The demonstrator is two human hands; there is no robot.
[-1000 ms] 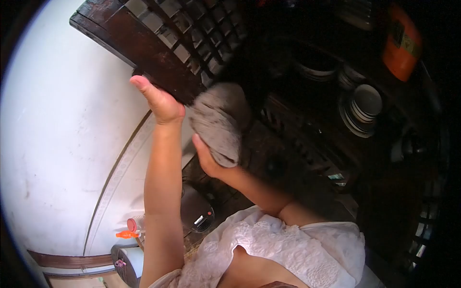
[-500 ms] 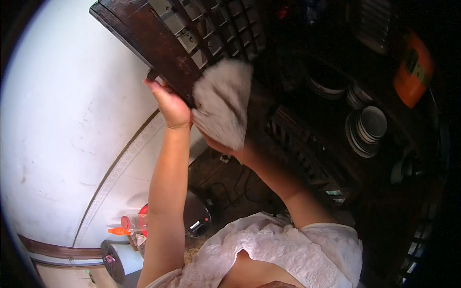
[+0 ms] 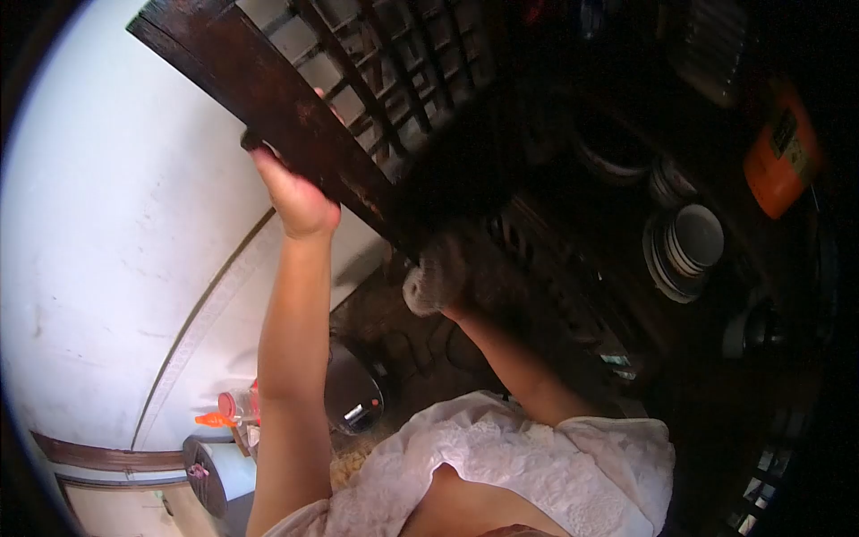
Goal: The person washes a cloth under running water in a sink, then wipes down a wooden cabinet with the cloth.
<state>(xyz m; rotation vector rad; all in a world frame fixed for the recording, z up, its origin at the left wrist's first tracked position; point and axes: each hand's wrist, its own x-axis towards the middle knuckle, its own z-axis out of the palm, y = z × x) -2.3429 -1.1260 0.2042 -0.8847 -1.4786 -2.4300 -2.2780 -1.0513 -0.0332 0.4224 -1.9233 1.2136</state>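
Cloth (image 3: pixel 417 293) in the right hand (image 3: pixel 451 311) is sliding down to the lower corner of the lattice door (image 3: pixel 277 100), baring more frame (image 3: pixel 353 174), while the left hand (image 3: pixel 307 200) is clasping its edge.

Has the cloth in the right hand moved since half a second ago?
Yes: judged against the stacked bowls, the cloth has shifted lower in the view.

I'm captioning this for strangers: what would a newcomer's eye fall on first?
Likely the dark wooden lattice door at top, left of centre, its frame gripped by the left hand. Next, the bright orange container at upper right and the stacked bowls lower down, at right.
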